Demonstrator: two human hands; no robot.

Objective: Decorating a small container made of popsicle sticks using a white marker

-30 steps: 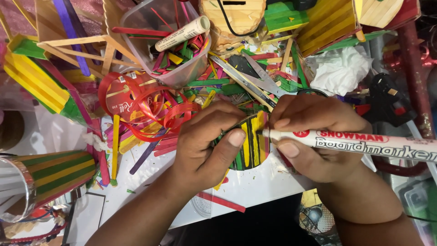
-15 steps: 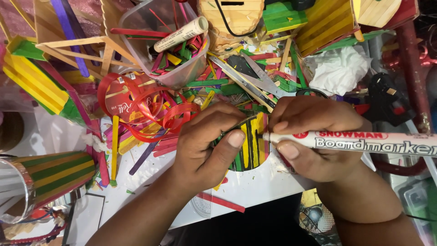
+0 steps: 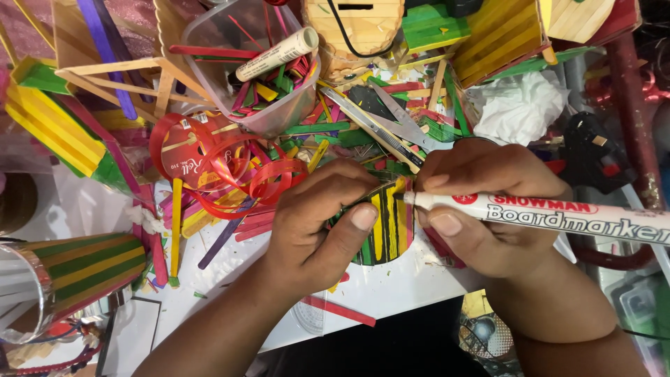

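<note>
Hardly anything differs from a second ago: both hands sit in the same place, and the marker tip stays against the same yellow stripe, so the marking looks slow and careful, not sweeping.

The left hand [image 3: 317,223] comes in from the lower left, forearm slanting up across the white table [image 3: 391,286]. Its fingers [image 3: 342,185] curl closed over the top of a small striped piece of green and yellow craft sticks [image 3: 387,230], and the thumb presses on its front face, pinning it just above the table edge. The right hand [image 3: 488,209] enters from the lower right, wrist bent inward. Its fingers are closed around a white marker pen with red lettering [image 3: 551,213], thumb beneath the barrel and forefinger on top, the barrel running out to the right. The tip touches the striped piece at its upper right edge.

Around them lies a clutter: a curled red ribbon [image 3: 223,167] just left of the left hand, a clear plastic tub of coloured sticks [image 3: 262,77] behind it, a crumpled white tissue [image 3: 520,112] above the right hand, and a green-and-yellow striped cylinder [image 3: 84,269] well off to the left.
</note>
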